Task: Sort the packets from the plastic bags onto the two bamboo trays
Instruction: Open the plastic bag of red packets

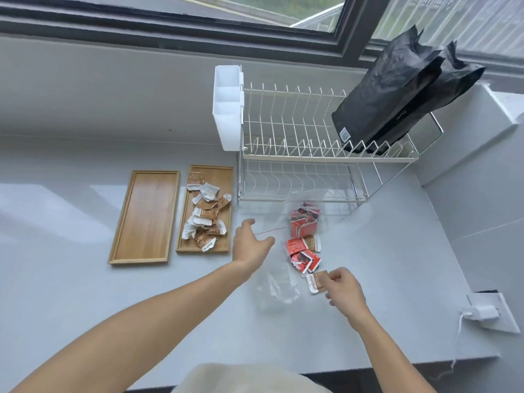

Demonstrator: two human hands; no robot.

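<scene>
so our right hand [341, 287] is pinched closed on a brown-and-white packet [317, 282], thumb and fingers clamped on its near-right edge, the packet lying flat with its long side running away from us. our left hand [251, 242] is spread open and holds nothing; it hovers over the clear plastic bag [279, 290], whose red seal line passes right by its fingers.

what the coming move turns on, as we judge it: the brown packet belongs with its like on the right bamboo tray [204, 209], and that tray lies well to the left of the right-hand grip and farther from us, beyond the open left hand. so the carry must cross our own left forearm, or the packet gets passed to the left hand, which is much nearer the tray. the tray's long axis runs away from us, and its near end is already heaped with brown packets [204, 217]; the far end shows barer wood.

just beyond the grip, the red packets [304, 245] lie scattered on the bag's film, with more bunched farther off at the bag's end by the dish rack [306, 154]. those look bound for the left bamboo tray [146, 217], bare so far and the farthest left.

room is good: open counter to the right of the grip and toward us. the rack's lower frame crowds the far side, and the loose film underfoot could drag with a packet.
</scene>
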